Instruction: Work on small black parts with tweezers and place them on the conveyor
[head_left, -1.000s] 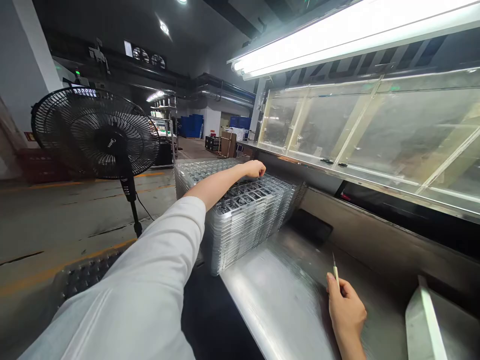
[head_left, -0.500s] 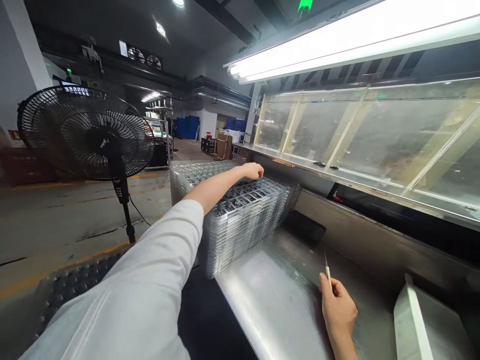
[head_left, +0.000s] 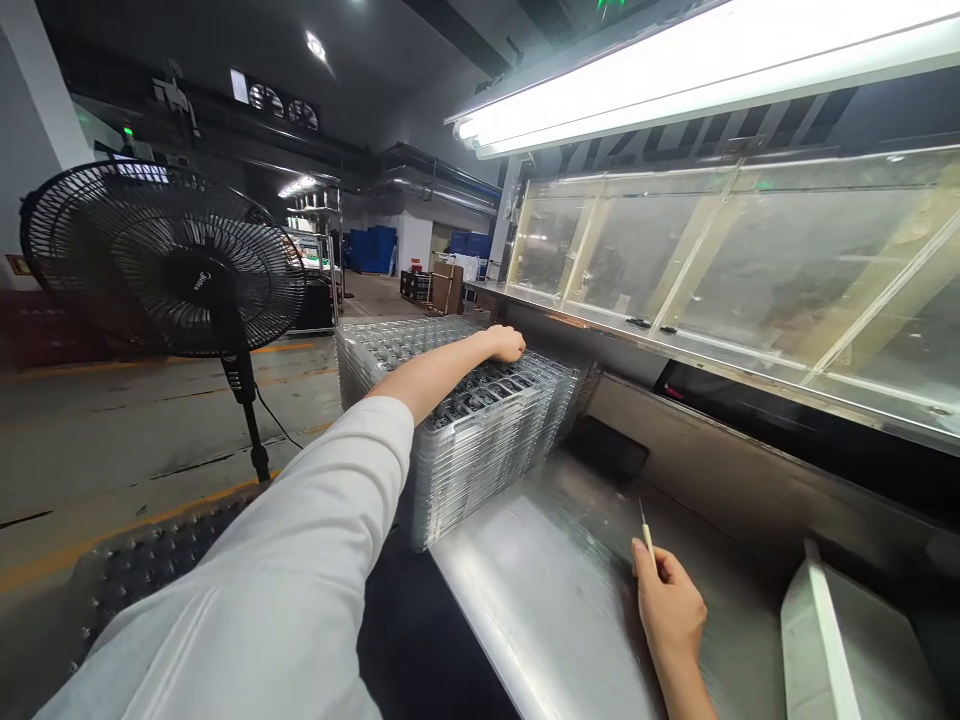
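- If your left grip (head_left: 508,345) presses or drags sideways, it could push the upper clear trays (head_left: 480,460) out of line, since they stand in a tall stack at the counter (head_left: 540,600) edge.
- A snag of your sleeve (head_left: 315,520) or forearm on the near rim could jolt the dark parts (head_left: 480,398) in the top tray, because your left arm crosses low over it.
- The slim pointed tool (head_left: 648,540) has its tip bare, just beyond your right grip (head_left: 671,605); swinging that hand towards the left one without looking could prick skin or scratch a part.
- Your left arm reaches forward and slightly inward, nearly straight, with the forearm slanting over the stack and the wrist bent down. Its fingers are curled at the top tray; they hide what is under them, so you cannot tell whether they hold a part.
- Your right grip pinches the tool between thumb and fingers, tip up and leaning slightly away. That hand is raised above the counter, well apart from your left.
- The stack stands directly beneath your left grip; the dark slab (head_left: 611,450) lies beyond your right, and the pale bin (head_left: 814,640) stands to its right.
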